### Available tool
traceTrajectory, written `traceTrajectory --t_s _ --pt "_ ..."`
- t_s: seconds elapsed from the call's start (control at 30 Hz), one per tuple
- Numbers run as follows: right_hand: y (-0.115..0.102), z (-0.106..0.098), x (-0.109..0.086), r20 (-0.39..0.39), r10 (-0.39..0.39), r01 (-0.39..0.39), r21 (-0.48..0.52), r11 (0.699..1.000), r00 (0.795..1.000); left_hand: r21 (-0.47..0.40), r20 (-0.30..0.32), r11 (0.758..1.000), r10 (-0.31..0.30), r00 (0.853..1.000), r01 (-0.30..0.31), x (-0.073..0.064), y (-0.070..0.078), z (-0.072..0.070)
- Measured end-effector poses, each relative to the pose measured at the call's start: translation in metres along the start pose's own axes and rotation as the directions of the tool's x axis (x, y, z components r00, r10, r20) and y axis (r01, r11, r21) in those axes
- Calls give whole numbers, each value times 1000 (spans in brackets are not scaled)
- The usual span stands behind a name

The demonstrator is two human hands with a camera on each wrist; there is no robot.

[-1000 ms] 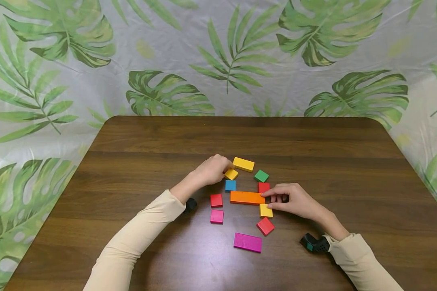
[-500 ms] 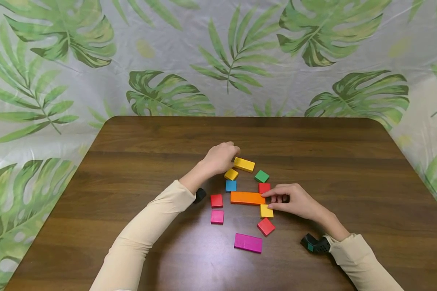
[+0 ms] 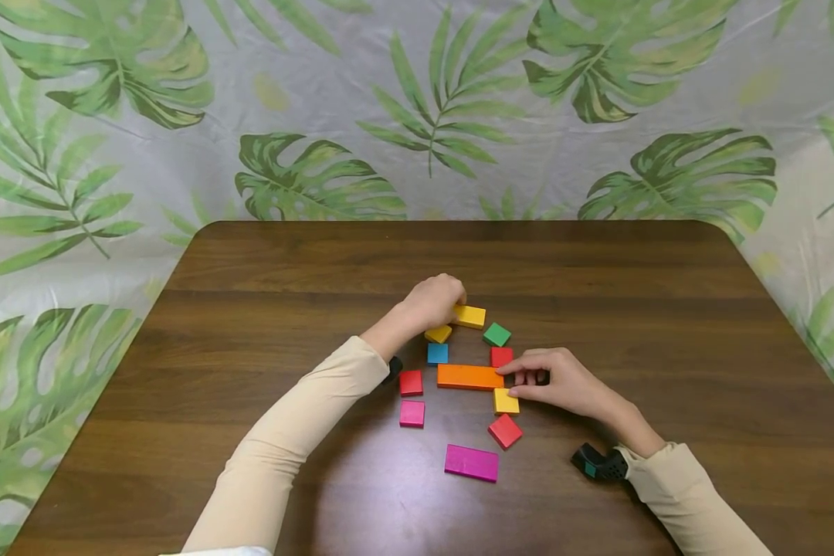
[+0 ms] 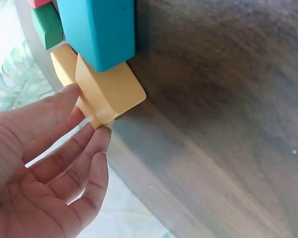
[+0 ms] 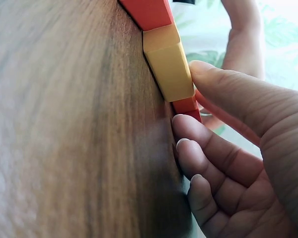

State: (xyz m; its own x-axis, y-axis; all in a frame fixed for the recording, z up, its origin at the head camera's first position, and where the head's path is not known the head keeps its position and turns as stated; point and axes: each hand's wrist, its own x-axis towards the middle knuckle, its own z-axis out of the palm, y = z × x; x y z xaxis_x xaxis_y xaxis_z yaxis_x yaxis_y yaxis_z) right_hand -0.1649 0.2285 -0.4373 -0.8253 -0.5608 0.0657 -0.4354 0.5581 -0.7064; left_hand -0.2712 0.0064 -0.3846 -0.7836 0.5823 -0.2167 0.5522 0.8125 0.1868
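In the head view my left hand is at the left end of the long yellow block, at the back of the group. The left wrist view shows its thumb and fingers pinching this block behind a square yellow block. A blue block sits just in front of that square one. My right hand rests beside the orange block, index fingertip at its right end. Its thumb touches another square yellow block; the other fingers are bent beneath the palm.
A green block and a red block stand behind the right hand's fingers. Red and pink squares lie left. Toward the front are a tilted red square and a long magenta block. A leaf-patterned sheet hangs behind.
My left hand has moved from the square yellow block, back and right, to the long yellow block and taken its left end. The right hand has stayed in place.
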Motion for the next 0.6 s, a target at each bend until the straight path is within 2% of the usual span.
traceTrajectory --t_s 0.6 --pt "-4 -2 0 4 13 -13 6 1000 1000 -22 -16 999 29 999 -29 -2 2 4"
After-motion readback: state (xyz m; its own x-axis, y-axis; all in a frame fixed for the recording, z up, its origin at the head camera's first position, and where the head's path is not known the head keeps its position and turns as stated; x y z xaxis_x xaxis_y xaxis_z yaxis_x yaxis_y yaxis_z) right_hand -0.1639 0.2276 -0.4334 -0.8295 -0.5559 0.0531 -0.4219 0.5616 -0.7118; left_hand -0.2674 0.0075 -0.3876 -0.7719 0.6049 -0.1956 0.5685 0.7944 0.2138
